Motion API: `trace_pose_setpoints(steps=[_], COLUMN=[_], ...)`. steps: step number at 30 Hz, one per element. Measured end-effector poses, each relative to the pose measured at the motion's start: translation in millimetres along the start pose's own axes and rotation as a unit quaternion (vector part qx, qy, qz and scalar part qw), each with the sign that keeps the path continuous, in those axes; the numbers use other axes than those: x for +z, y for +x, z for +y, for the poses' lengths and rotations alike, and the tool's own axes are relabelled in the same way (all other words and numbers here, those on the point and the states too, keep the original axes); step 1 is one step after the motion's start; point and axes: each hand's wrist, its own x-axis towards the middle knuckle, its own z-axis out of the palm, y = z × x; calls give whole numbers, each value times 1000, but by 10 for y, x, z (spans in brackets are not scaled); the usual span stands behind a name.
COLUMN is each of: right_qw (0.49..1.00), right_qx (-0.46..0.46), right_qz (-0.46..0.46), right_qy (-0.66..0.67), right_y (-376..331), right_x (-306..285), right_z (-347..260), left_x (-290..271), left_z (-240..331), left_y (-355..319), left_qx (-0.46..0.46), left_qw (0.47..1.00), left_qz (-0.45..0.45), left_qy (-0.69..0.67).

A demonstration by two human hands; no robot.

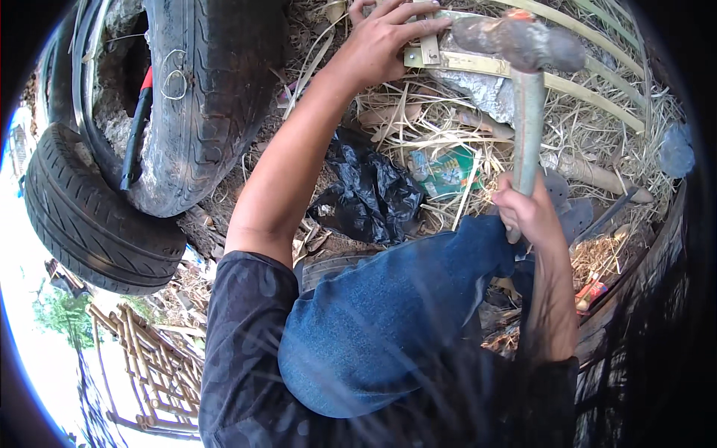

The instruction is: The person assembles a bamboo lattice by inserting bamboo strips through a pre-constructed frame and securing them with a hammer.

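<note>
My right hand (526, 210) is wrapped round the lower end of a hammer's pale handle (529, 123). The rusty hammer head (526, 43) is raised near the top of the view, hiding part of the curved bamboo strips (590, 89) behind it. At the upper middle, my left hand (381, 41) grips the end of these bamboo strips, its fingers reaching over a short bamboo crosspiece (429, 46). A small nail head seems to show beside the crosspiece. Under the strips lies a grey stone (478, 93).
Worn tires (205, 104) stand on the left, one with a red-and-black rod-like tool (137, 127) inside. A black plastic bag (370, 187), a green packet (452, 172) and bamboo shavings (418, 112) litter the ground. A bamboo frame (153, 366) stands lower left.
</note>
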Motion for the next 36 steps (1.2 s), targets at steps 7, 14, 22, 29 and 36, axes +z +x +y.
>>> trace_pose_setpoints(steps=[7, 14, 22, 29, 36], right_qw=[1000, 999, 999, 999, 999], right_qx=[-11, 2, -5, -14, -21], right_qz=[-11, 30, 44, 47, 13], right_qy=[6, 36, -25, -14, -35], right_y=[-33, -71, 20, -84, -21], right_x=[52, -86, 62, -51, 62], right_z=[-14, 46, -47, 47, 10], left_x=[-20, 17, 30, 23, 67], left_z=[17, 33, 10, 22, -2], left_y=[-14, -11, -9, -8, 26], left_qx=[-13, -17, -10, 2, 12], left_qw=[1000, 1000, 1000, 1000, 1000], left_qz=[-9, -2, 17, 9, -1], left_qy=[12, -8, 0, 15, 3])
